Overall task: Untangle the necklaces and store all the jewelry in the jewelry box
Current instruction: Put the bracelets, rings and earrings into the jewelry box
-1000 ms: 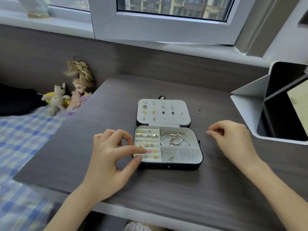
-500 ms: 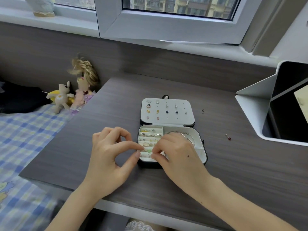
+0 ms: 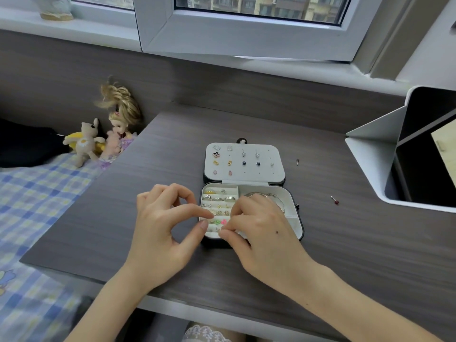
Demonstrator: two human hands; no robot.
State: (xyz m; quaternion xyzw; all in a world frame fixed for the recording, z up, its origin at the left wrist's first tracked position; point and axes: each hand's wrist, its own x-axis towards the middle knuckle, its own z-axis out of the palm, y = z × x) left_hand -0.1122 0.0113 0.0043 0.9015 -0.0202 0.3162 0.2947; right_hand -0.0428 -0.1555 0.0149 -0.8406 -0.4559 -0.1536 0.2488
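The jewelry box lay open at the centre of a dark wood-grain desk, with its lid folded flat at 12 o'clock of the base. Stud earrings sat in rows on the lid's pale panel. In the base, ring rolls filled the 9 o'clock half and silver bangles lay in the 1 o'clock compartment.

The left hand rested at the base's 9 o'clock edge. Its thumb and forefinger were bent into a ring with the tips slightly apart, and nothing was visible between them. The right hand covered the base's middle. Its thumb and forefinger tips were pressed together over the 7 o'clock corner; whether they held anything could not be told.

Two loose studs lay on the desk, one at 2 o'clock of the box and one at 3 o'clock. A white folding stand stood further out at 3 o'clock. A white window frame ran along 12 o'clock. A doll and a plush toy sat at 10 o'clock, above a blue checked sheet.
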